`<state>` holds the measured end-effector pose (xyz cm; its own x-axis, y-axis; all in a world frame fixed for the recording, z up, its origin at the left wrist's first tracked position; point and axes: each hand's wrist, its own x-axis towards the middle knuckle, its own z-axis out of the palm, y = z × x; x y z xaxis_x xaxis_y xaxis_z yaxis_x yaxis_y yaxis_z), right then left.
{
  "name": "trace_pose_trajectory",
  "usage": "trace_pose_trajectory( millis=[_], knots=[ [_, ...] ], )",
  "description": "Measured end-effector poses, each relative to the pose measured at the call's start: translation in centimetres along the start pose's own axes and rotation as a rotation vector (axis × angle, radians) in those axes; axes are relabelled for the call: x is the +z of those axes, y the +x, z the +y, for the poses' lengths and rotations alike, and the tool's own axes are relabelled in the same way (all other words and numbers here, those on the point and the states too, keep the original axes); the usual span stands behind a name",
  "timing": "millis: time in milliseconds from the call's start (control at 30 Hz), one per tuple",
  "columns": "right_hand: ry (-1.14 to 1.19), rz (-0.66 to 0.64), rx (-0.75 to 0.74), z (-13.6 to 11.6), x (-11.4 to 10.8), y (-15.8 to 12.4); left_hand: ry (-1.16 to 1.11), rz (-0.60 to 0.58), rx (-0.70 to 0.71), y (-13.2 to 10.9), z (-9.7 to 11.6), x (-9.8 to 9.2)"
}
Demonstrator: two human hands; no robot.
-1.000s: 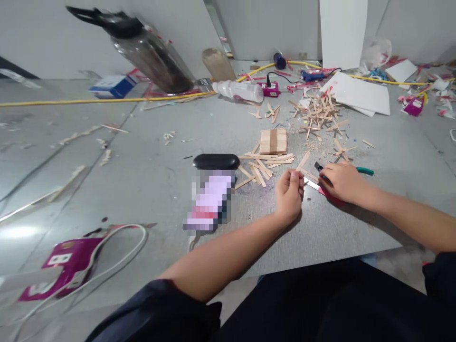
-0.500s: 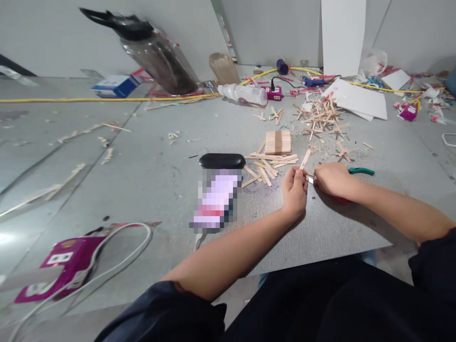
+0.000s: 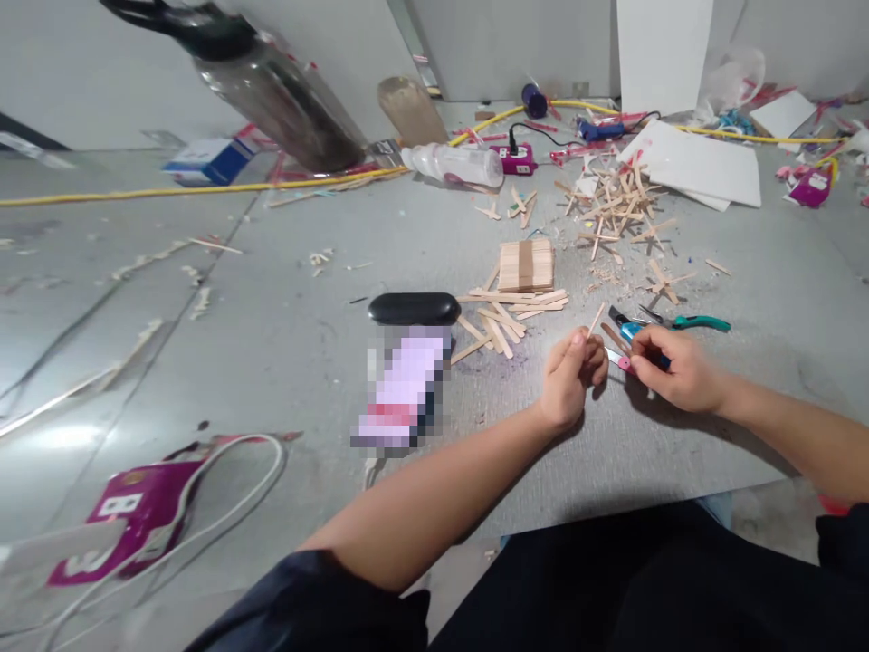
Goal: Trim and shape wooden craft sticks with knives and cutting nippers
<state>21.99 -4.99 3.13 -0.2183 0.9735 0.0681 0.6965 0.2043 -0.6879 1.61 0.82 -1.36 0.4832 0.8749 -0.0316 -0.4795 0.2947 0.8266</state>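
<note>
My left hand (image 3: 567,378) pinches a thin wooden craft stick (image 3: 596,319) that points up and to the right between thumb and fingers. Close by on the right, my right hand (image 3: 682,369) is closed, its fingertips at the end of a narrow brown stick piece (image 3: 615,338). Between the hands, partly under the right one, is a pink-handled blade (image 3: 619,360); whether the fingers touch it is unclear. A blue utility knife (image 3: 628,328) lies just beyond the right fingers. Teal-handled pliers (image 3: 702,322) rest behind it.
A banded bundle of craft sticks (image 3: 539,265) stands behind loose sticks (image 3: 502,326). Crossed stick pieces (image 3: 621,204) are piled farther back. To the left are a black case (image 3: 414,309), a phone (image 3: 404,385) and a purple power strip (image 3: 139,507). Bottles (image 3: 454,166) stand or lie by the wall.
My right hand has turned and moved slightly right, away from my left, uncovering the utility knife and pink-handled blade. The stick in my left hand shows narrower. The view has shifted slightly.
</note>
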Motion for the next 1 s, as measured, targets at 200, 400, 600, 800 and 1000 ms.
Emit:
trace_pose_trajectory(
  millis=[200,400,600,800,1000],
  knots=[
    [0.303,0.061,-0.070,1.0,1.2,-1.4,-0.052,-0.148,-0.119,-1.0,0.8,-0.3],
    [0.417,0.072,-0.046,0.3,0.9,-1.5,0.000,-0.202,-0.166,-1.5,1.5,-0.1],
    [0.474,0.065,-0.019,0.1,0.9,-1.5,0.020,-0.216,-0.174,-1.4,1.2,-0.2],
    [0.462,0.117,-0.015,-0.3,0.6,-1.7,0.136,-0.265,-0.104,-1.7,1.0,-0.1],
    [0.392,0.123,-0.022,-0.2,0.4,-1.7,0.323,-0.234,-0.123,-2.4,0.6,-0.2]
  ],
)
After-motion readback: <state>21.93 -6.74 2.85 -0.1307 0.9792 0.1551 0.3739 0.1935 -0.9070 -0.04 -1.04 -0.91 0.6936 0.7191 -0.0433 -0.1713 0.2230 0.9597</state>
